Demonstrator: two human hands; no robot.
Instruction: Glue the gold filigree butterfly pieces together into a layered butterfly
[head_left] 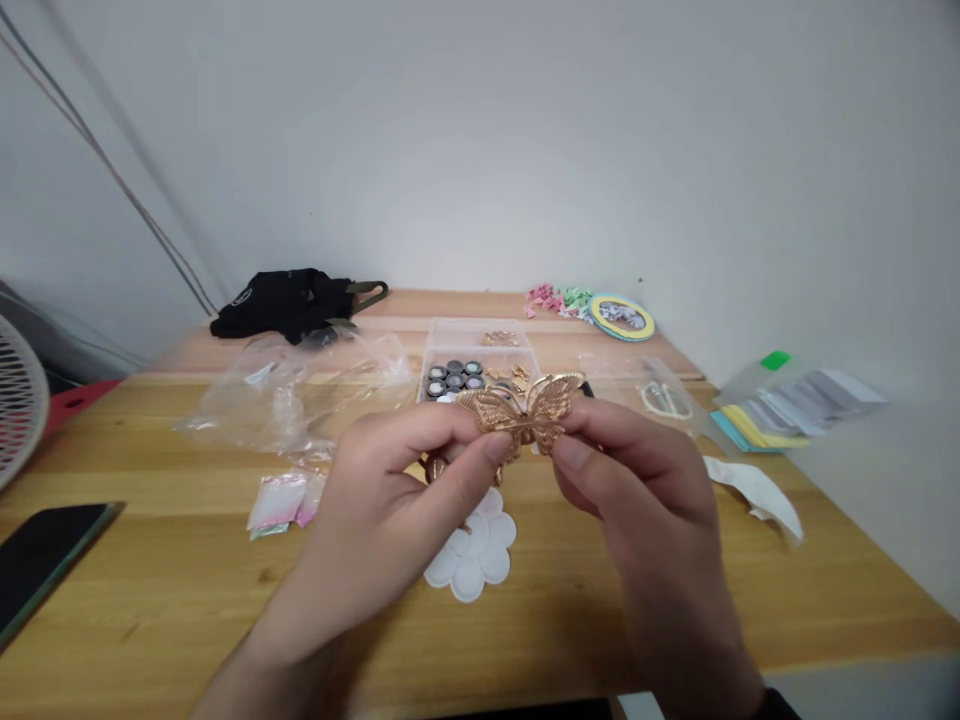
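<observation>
Both my hands pinch a gold-coloured metal butterfly ornament (521,412) above the wooden table (187,560). My left hand (405,500) grips its left wing between thumb and fingers, and my right hand (637,490) grips its right wing the same way. Below my hands lies a white flower-shaped palette (472,550), partly hidden by my left hand. Just beyond the butterfly stands a clear compartment box (480,345) holding several round grey pieces and small gold pieces.
A black phone (45,560) lies at the left edge, near a fan (19,400). Crumpled clear plastic (285,395) and small packets (281,505) lie left. A black bag (289,305) and paper pieces (570,300) sit at the back. White paper (754,495) and stacked cards (795,410) lie right, against the wall.
</observation>
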